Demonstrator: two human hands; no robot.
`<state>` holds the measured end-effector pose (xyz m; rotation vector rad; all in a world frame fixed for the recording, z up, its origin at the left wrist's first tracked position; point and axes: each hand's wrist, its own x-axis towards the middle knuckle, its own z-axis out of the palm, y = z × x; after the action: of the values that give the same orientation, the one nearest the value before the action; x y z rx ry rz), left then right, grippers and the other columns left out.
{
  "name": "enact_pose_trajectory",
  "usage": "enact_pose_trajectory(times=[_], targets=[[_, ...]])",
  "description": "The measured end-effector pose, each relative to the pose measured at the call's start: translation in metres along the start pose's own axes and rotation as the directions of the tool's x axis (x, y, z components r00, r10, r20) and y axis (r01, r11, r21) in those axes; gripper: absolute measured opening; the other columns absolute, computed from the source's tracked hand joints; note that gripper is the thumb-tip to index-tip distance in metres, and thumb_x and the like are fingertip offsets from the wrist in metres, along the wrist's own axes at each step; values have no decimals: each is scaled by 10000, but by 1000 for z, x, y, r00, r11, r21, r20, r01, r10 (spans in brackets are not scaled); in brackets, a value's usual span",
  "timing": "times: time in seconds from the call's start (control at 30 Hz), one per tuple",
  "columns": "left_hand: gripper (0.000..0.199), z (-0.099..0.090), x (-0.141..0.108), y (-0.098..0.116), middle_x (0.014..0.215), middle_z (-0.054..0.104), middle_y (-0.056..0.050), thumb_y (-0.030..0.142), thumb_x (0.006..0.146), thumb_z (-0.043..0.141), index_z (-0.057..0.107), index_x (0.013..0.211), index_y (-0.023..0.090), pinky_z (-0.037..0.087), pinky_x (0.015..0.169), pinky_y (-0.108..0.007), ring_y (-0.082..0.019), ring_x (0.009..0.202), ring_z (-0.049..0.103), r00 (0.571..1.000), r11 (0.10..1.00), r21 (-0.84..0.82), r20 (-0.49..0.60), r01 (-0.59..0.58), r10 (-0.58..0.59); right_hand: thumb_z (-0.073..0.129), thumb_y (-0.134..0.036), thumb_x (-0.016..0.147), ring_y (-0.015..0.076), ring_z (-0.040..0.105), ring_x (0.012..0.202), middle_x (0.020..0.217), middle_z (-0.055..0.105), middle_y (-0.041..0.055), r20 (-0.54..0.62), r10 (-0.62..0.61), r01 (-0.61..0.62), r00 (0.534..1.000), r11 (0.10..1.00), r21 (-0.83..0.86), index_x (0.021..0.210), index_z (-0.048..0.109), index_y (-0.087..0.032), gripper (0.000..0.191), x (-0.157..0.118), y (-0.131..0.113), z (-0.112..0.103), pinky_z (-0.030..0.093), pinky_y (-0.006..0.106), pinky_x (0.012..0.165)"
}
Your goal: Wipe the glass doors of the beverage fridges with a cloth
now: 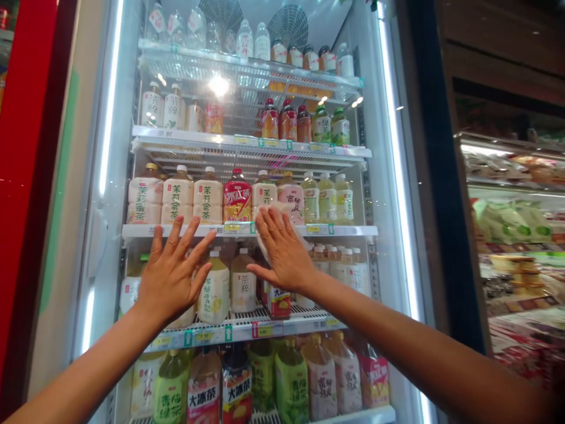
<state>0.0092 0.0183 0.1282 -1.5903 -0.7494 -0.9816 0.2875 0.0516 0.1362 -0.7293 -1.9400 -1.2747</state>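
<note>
Roughly mid-door, both hands are up against the glass door (110,176) of a refrigerated drinks cooler, backs toward the camera. The left hand (170,271) is open, fingers splayed, not clenched on anything; it seems flat on the glass, though contact is hard to confirm. The right hand (282,253) is also spread, palm down over a pale cloth (265,235), pinning it rather than gripping it. Only a strip of the cloth shows, above and left of the palm. Its edges are hard to read, and it could be tissue. It sits on the glass at about the height of the third shelf's front edge (339,230), near the door's centre.

Behind the glass, the left hand partly covers a cream-labelled tea bottle (213,288). The right hand screens a red-and-yellow drink label (276,300), leaving most of it out of sight. A red-capped iced tea bottle (237,197) stands just above the cloth. Green bottles (171,383) and others crowd the bottom row, cut off by the frame's lower edge. Glare blurs the top shelf, and two round fans (289,26) show dimly at the back.

Forearms run out through the lower corners, elbows out of frame. A red panel (26,147) borders the cooler on the left; on the right, packaged goods on open shelving (507,224) are too blurred to identify.
</note>
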Motion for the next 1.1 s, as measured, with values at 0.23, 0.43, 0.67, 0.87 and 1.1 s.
enact_pose_trajectory(times=[0.23,0.43,0.67,0.87,1.1], targets=[[703,14,-12,53,1730,166,-54,443,981,537,272,1615,293,27,1308,-555,-294,1610,75,997,995,-81,36,-65,68,331,-798,950,250,26,1616,1728,145,107,93,-225,216,970,972,94,1650,70,-101,1021,-53,-16,6,95,494,1321],[697,19,-25,91,1731,141,-48,432,974,555,298,1607,296,16,1307,-561,-297,1610,62,996,989,-144,75,-42,53,389,-769,947,336,-13,1609,1731,16,159,-4,226,-226,974,973,46,1646,-29,-81,1066,-106,-31,20,91,589,1297],[687,29,-79,141,1711,199,-29,433,975,558,294,1602,338,-21,1305,-560,-271,1611,66,987,973,-218,159,71,-36,458,-703,953,309,9,1612,1734,56,119,69,150,-154,986,987,52,1649,55,-82,1017,-173,-100,35,50,531,1312],[691,23,-107,169,1712,181,-29,418,972,569,286,1599,357,-26,1298,-582,-284,1611,47,961,947,-231,219,222,-172,438,-610,993,327,-14,1611,1735,-17,140,68,315,-320,947,945,72,1645,10,-63,953,-189,-112,39,73,560,1301],[700,31,-105,202,1698,226,-34,425,961,586,296,1594,356,-35,1302,-567,-276,1610,64,964,939,-279,228,203,-141,438,-561,1004,325,-38,1610,1735,-31,151,57,477,-480,877,873,81,1641,-94,-101,949,-211,-87,35,125,612,1287]])
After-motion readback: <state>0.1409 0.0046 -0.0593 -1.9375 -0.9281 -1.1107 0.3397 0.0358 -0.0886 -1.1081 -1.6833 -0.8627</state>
